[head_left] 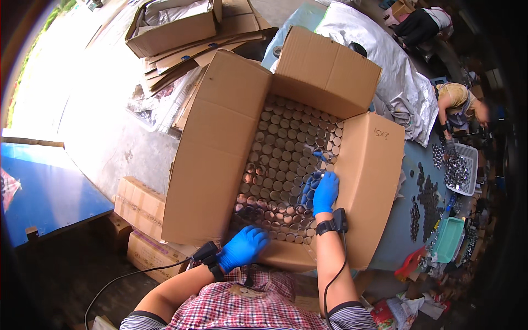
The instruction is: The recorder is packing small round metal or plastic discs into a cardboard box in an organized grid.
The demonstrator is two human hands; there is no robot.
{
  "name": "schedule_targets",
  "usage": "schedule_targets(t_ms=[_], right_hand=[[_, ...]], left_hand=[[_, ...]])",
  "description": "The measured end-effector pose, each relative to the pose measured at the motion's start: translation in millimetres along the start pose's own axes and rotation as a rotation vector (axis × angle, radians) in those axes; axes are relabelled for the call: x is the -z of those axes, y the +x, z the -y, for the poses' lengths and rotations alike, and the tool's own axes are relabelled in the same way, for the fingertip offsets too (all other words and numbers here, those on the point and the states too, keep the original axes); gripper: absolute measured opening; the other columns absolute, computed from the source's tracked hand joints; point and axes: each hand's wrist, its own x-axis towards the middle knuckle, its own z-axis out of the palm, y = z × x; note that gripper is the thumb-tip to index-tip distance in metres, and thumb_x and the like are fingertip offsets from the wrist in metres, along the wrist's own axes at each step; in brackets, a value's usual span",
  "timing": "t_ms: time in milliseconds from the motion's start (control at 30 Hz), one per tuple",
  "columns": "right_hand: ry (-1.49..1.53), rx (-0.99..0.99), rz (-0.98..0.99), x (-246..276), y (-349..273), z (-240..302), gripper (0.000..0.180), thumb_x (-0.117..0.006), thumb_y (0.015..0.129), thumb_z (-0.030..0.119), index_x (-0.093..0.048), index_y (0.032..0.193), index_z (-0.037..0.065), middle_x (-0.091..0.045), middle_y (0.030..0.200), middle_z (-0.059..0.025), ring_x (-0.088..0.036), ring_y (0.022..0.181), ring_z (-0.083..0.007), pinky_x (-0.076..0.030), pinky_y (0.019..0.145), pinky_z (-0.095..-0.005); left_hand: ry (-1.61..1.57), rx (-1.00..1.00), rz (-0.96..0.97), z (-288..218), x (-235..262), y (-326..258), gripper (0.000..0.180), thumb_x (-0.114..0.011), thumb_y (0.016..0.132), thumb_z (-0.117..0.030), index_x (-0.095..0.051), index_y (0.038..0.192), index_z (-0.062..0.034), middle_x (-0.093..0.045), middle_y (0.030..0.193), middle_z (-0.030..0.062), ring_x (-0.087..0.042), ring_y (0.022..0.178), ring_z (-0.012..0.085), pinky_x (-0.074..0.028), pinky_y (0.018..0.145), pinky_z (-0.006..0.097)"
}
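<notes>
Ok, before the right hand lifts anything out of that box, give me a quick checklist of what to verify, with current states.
1. Box flaps folded out, top open: ok.
2. Right hand inside the box, on the round caps near the right wall: ok.
3. Right fingers closed on a cap: cannot tell, the glove hides the grip.
4. Left hand on the near flap, steadying the box: ok.
5. Wrist cables clear of the caps: ok, both trail back toward the body.
6. Caps packed in even rows: not ok near the right hand, where some look disturbed.
</notes>
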Motion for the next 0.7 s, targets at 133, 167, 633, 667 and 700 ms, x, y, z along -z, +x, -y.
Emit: schedule_targets(t_ms=[133, 167, 633, 667, 700], right_hand=[[-0.015, -0.026, 0.036, 5.9, -0.5, 5.0, 0.008, -0.053, 0.094, 0.008, -0.058, 0.099, 0.005, -0.058, 0.102, -0.0151, -0.061, 0.092, -0.0329, -0.053, 0.075, -0.0407], [-0.002, -0.043, 0.027, 3.0, 0.5, 2.4, 0.009, -0.052, 0.095, 0.009, -0.058, 0.099, 0.005, -0.059, 0.100, -0.0146, -0.061, 0.090, -0.0325, -0.053, 0.074, -0.0408], [0.163, -0.146, 0.067, 11.1, 6.4, 9.2, 0.023, -0.053, 0.086, -0.001, -0.062, 0.107, 0.001, -0.062, 0.115, -0.0173, -0.060, 0.102, -0.0368, -0.052, 0.087, -0.0430], [0.207, -0.144, 0.017, 11.8, 14.5, 8.1, 0.032, -0.054, 0.083, -0.004, -0.060, 0.114, 0.000, -0.059, 0.123, -0.0186, -0.057, 0.110, -0.0380, -0.050, 0.093, -0.0427], [0.251, -0.142, -0.033, 12.0, 21.9, 8.1, 0.041, -0.054, 0.081, -0.008, -0.057, 0.121, 0.000, -0.055, 0.131, -0.0198, -0.054, 0.117, -0.0391, -0.048, 0.098, -0.0424]], left_hand=[[0.025, -0.022, -0.011, 0.7, -0.2, 0.4, 0.040, -0.064, 0.075, -0.015, -0.060, 0.113, -0.0030, -0.058, 0.120, 0.0145, -0.056, 0.115, 0.0315, -0.043, 0.102, 0.045], [0.022, -0.029, -0.010, 0.6, -0.4, 0.9, 0.040, -0.064, 0.075, -0.015, -0.060, 0.113, -0.0030, -0.058, 0.120, 0.0145, -0.056, 0.115, 0.0315, -0.043, 0.102, 0.045], [0.003, 0.011, 0.064, 3.4, -3.4, 0.4, 0.039, -0.066, 0.080, -0.018, -0.061, 0.116, -0.0070, -0.058, 0.122, 0.0102, -0.055, 0.114, 0.0277, -0.042, 0.101, 0.043], [0.005, 0.006, 0.068, 2.9, -2.3, 1.4, 0.039, -0.066, 0.080, -0.018, -0.061, 0.116, -0.0070, -0.058, 0.122, 0.0102, -0.055, 0.114, 0.0277, -0.042, 0.101, 0.043], [-0.004, 0.000, 0.066, 1.6, -0.5, 2.6, 0.040, -0.066, 0.077, -0.017, -0.060, 0.115, -0.0056, -0.058, 0.120, 0.0115, -0.056, 0.114, 0.0293, -0.042, 0.102, 0.044]])
